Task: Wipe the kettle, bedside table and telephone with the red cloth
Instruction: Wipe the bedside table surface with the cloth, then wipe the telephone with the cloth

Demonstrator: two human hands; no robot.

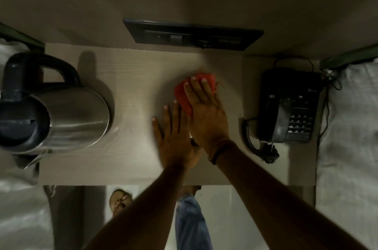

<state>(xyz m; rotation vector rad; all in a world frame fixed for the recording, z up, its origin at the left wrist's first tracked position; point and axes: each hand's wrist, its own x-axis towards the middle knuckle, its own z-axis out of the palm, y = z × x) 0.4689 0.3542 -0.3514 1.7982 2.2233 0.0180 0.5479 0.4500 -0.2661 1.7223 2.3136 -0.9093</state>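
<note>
Right hand [206, 114] presses red cloth [185, 96] flat on bedside table [133, 90].

No legible text anywhere.
Phone [290, 104] has a small pale mark near top right corner & a keypad w/ pale buttons, but all too blurred and small to read. Wall panel [192, 33] above the table shows switches/slots, no readable lettering. Kettle [61, 110] body is plain steel, no brand visible.
</note>
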